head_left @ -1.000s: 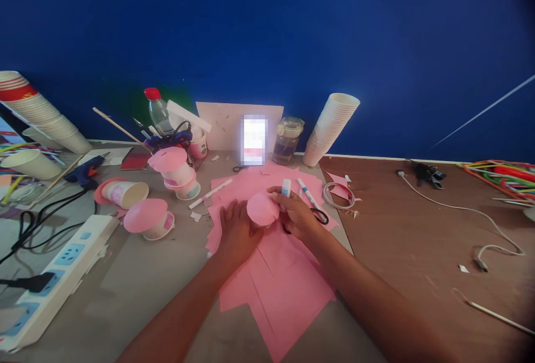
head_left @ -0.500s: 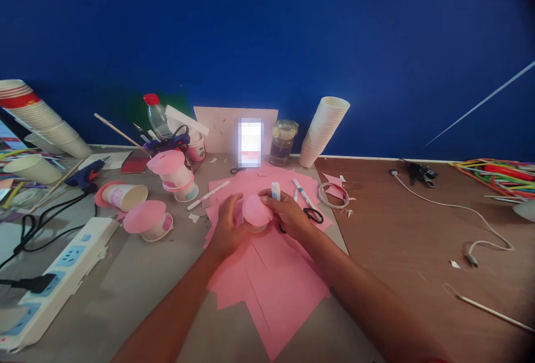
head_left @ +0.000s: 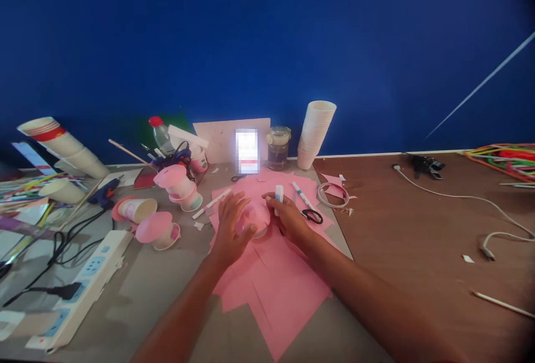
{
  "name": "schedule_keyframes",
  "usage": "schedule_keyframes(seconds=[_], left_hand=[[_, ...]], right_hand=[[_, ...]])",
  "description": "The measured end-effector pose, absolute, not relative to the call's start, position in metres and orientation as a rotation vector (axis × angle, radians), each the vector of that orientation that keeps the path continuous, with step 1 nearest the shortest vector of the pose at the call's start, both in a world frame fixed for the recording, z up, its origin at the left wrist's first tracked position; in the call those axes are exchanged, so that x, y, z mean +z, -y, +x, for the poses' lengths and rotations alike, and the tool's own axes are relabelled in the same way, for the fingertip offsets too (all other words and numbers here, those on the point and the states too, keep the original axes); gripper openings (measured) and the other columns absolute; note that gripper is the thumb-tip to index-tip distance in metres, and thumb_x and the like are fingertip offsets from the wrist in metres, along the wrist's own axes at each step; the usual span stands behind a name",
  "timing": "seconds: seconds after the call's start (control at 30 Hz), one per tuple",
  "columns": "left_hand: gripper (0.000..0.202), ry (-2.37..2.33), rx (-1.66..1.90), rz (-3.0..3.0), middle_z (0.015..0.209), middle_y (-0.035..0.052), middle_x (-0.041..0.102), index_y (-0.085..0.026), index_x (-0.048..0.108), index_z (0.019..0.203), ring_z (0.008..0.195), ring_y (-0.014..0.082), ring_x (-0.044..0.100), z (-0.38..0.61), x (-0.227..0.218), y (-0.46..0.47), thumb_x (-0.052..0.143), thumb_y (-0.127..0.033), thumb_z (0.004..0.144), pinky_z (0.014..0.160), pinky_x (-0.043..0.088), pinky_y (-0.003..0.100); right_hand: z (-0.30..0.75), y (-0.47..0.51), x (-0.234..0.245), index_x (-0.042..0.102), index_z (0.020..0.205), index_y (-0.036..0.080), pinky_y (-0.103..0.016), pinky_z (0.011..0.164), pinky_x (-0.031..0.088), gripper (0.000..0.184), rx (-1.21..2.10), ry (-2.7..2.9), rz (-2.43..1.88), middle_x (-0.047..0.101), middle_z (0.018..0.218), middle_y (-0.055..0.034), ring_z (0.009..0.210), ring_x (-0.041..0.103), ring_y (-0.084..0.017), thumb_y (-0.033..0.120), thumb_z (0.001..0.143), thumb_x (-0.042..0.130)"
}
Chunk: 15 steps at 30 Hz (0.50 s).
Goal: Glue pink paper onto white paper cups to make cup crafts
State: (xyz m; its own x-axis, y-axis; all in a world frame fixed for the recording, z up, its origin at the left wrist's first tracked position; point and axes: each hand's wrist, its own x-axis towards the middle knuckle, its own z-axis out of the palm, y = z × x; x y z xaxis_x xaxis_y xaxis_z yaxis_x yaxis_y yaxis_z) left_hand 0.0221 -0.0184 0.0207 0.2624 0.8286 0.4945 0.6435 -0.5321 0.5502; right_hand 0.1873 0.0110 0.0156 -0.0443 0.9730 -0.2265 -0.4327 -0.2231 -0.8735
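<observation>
A pink-topped cup sits between a person's two hands, pink sheets spread beneath it. At the cup's left, the left hand curves open, fingers parted; whether it touches is unclear. At the cup's right, the right hand grips an upright white tube. A leaning cup stack rises behind the cup, to its right.
</observation>
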Motion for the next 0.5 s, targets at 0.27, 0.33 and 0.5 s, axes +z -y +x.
schedule_keyframes(seconds=[0.27,0.33,0.5], left_hand=[[0.051,-1.561,0.825,2.326,0.129,0.0092,0.053,-0.022,0.046,0.123,0.132,0.0287,0.031,0.040,0.039,0.005,0.057,-0.041,0.077,0.110,0.011,0.055],[0.045,-1.558,0.787,2.313,0.124,0.0078,0.057,-0.023,0.050,0.118,0.126,0.0271,0.041,0.048,0.042,0.003,0.057,-0.039,0.076,0.111,0.004,0.056],[0.026,-1.569,0.764,2.338,0.108,0.0030,0.066,-0.026,0.060,0.101,0.105,0.0220,0.058,0.059,0.039,0.000,0.058,-0.034,0.076,0.111,-0.003,0.055]], right_hand=[[0.199,-0.019,0.007,0.060,0.083,0.019,-0.023,0.049,0.028,0.026,1.502,0.662,-0.872,0.048,0.057,0.0059,0.050,0.043,-0.008,0.036,0.065,0.065],[0.201,-0.021,0.006,0.061,0.081,0.018,-0.023,0.050,0.029,0.024,1.474,0.670,-0.858,0.048,0.056,0.0059,0.050,0.042,-0.009,0.036,0.065,0.065],[0.205,-0.024,0.003,0.062,0.078,0.018,-0.024,0.050,0.028,0.022,1.403,0.693,-0.869,0.047,0.054,0.0054,0.051,0.041,-0.010,0.035,0.064,0.066]])
